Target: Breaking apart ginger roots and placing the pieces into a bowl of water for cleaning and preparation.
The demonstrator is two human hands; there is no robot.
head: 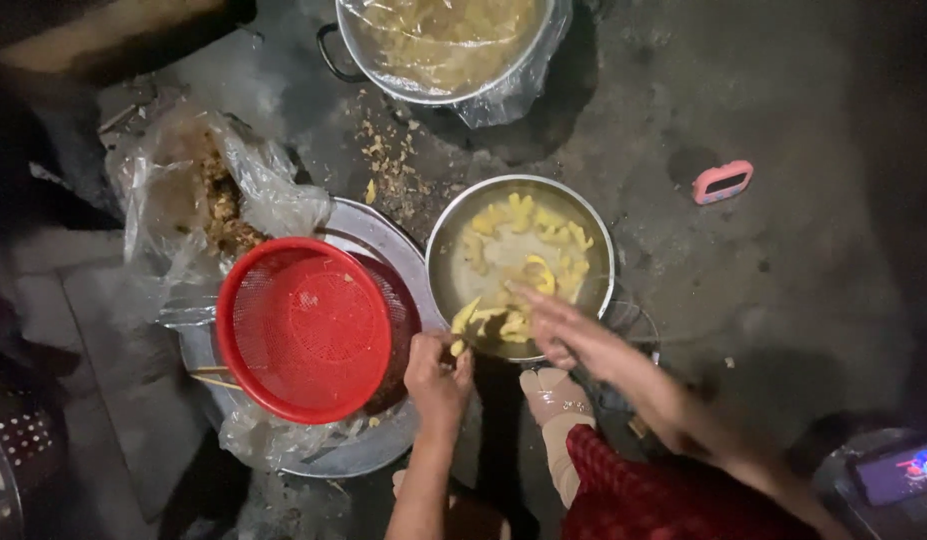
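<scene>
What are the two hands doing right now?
Left hand: closed on a small yellow piece.
Right hand: open, empty, fingers over the yellow pieces in the metal bowl.

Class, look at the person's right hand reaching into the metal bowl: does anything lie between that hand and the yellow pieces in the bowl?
Nothing visible does. The right hand reaches over the near rim of the metal bowl, its fingers already among the yellow pieces. The left hand is beside the bowl, not across the reach.

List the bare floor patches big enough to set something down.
Free: dark floor right of the metal bowl, around the pink gadget, and up toward the top right corner. Crowded: between red basket, bowl, and plastic-lined pot, with scraps strewn there and both hands working.
</scene>
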